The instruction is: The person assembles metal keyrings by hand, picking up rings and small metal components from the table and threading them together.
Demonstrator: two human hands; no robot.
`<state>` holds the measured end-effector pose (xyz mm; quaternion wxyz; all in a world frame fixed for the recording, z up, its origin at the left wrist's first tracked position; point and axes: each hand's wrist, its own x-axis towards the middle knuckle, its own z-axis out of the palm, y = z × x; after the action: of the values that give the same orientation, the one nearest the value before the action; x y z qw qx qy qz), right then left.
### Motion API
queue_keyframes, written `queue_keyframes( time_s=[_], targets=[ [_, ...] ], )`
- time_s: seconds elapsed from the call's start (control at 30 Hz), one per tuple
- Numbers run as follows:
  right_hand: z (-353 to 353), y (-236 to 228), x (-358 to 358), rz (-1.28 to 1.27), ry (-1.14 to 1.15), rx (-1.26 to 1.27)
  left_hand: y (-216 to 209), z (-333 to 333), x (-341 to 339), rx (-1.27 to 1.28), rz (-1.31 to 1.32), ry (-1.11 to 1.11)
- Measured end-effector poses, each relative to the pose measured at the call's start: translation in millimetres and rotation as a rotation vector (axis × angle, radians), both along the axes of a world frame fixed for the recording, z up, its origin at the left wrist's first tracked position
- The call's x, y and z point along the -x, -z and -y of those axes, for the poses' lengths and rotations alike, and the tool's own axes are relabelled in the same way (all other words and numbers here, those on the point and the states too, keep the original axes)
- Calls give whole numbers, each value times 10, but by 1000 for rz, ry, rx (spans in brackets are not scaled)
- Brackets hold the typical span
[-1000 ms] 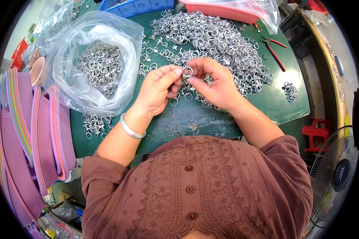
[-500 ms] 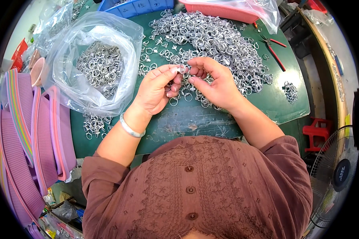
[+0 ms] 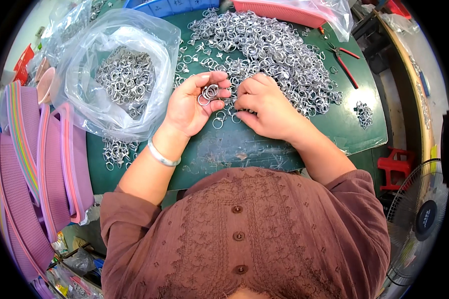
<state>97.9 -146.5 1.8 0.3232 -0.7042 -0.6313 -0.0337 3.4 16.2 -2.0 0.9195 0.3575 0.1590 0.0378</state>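
Left hand (image 3: 190, 107) cups metal rings (image 3: 209, 92); right hand (image 3: 265, 107) picks from pile (image 3: 269, 50).

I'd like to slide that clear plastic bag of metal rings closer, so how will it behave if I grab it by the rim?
The clear plastic bag looks thin and crumpled, so it would likely flop and stretch rather than slide as one piece. The metal rings heaped inside probably make it heavy for its size. With its mouth wide open, rings may spill out.
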Motion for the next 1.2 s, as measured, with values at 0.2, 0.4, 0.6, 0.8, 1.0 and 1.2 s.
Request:
queue_keyframes(
  time_s=[0.2, 0.4, 0.6, 0.8, 1.0, 1.2],
  targets=[
    [-4, 1, 72, 146, 34, 91, 53, -24, 21, -161, 9, 30],
    [-46, 1, 17, -89, -14, -126, -53, 1, 27, -407, -101, 134],
    [-39, -30, -4, -19, -6, -248, -65, 22, 52, -804, 86, 229],
    [1, -44, 32, -432, 62, -223, -33, 119, 70, -887, 237, 42],
    [-3, -12, 10, -615, 30, -253, -38, 124, 58, -1166, 372, -45],
    [-12, 25, 3, -644, 40, -270, -80, 183, 72, -1286, 384, -144]
  ],
)
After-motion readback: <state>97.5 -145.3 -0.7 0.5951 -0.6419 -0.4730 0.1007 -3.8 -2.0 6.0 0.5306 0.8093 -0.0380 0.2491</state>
